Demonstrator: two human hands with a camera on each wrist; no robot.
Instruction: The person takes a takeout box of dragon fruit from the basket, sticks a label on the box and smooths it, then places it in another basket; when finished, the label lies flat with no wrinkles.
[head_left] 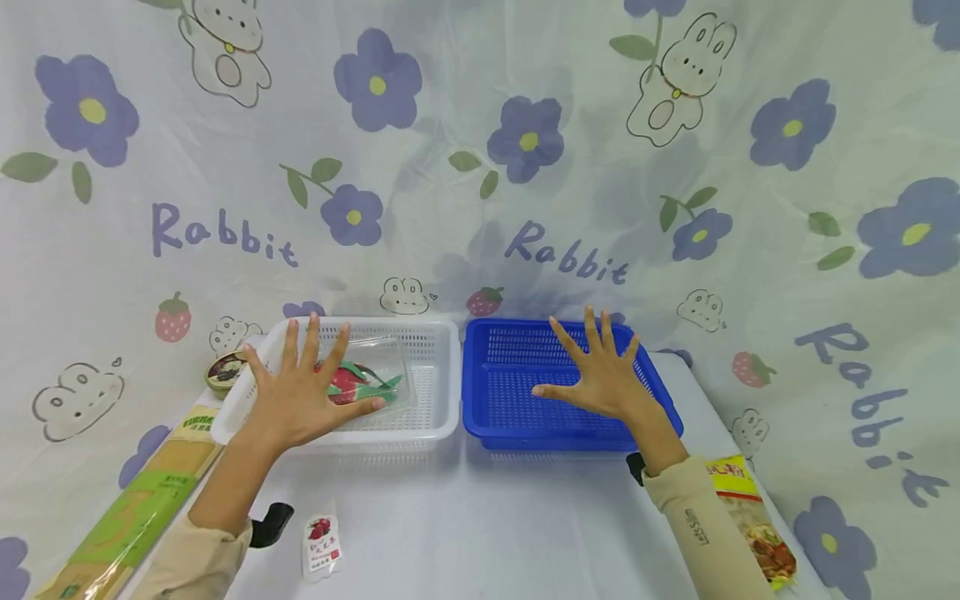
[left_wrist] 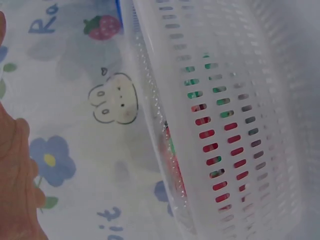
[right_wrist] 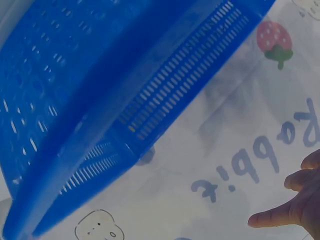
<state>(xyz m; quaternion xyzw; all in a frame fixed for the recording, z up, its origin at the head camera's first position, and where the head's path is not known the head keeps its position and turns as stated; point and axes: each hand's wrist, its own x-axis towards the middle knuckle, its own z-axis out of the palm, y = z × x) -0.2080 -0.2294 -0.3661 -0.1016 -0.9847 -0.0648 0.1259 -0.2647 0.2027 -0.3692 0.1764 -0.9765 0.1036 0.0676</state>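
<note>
My left hand (head_left: 303, 392) is spread flat with straight fingers above the white slotted basket (head_left: 442, 367), holding nothing. Inside that basket lies a clear packet with a red and green print (head_left: 363, 379), partly under my fingers. My right hand (head_left: 600, 371) is spread open the same way over the blue slotted basket (head_left: 487, 392), which shows nothing inside. In the left wrist view the white basket's wall (left_wrist: 225, 115) shows red and green through its slots. The right wrist view has the blue basket (right_wrist: 100, 95) and some of my fingertips (right_wrist: 270, 217).
A small white sachet with a red print (head_left: 322, 546) lies near the table's front. A long green and tan packet (head_left: 142, 508) and a round tin (head_left: 225, 371) sit at the left. A yellow snack packet (head_left: 753, 521) lies by my right sleeve. The rabbit-print cloth hangs behind.
</note>
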